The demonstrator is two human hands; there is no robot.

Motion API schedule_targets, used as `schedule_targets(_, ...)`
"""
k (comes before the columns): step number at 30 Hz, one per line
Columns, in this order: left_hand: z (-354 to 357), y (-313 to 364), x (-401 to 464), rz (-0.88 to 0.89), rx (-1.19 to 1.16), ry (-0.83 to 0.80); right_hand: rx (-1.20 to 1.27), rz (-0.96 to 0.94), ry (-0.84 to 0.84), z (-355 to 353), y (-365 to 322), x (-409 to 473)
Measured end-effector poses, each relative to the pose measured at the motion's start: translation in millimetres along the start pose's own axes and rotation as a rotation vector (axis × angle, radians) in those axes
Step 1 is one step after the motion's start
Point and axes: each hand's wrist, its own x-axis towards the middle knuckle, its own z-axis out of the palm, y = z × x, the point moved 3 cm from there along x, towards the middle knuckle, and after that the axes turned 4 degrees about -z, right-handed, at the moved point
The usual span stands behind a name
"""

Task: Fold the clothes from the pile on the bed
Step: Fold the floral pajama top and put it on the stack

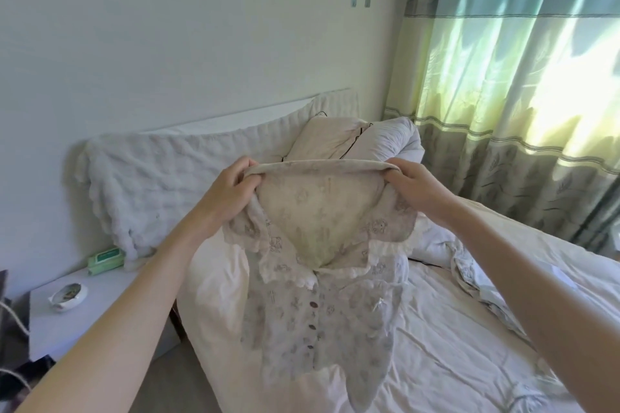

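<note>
Over on the left I've got the nightstand [100, 308] with a small dish [68, 296] and a green packet [106, 259]. Now my left hand [228, 189], fingers pinched tight on the left shoulder of the printed button-up top [322, 285]. The garment hangs between both hands, held up above the bed [469, 329], collar at the top, button line running straight down, so its long axis is vertical and the hem dangles toward me. My right hand [414, 186] clamps the other shoulder, level with the left, both equally near. I'd say laying it flat on the sheet comes next. Curtain [523, 77] glows far right.
</note>
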Motion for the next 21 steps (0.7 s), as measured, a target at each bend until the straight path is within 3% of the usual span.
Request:
schedule_targets(5,-8,0,4,0.05,0.113,-0.019,-0.11,-0.101,-0.012,0,-12,-3)
schedule_targets(9,-21,0,4,0.086,0.248,-0.008,-0.178,-0.077,-0.004,2,-16,-6)
schedule_targets(21,-19,-35,-37,0.179,0.206,-0.217,-0.23,0.011,0.089,26,-3,-64)
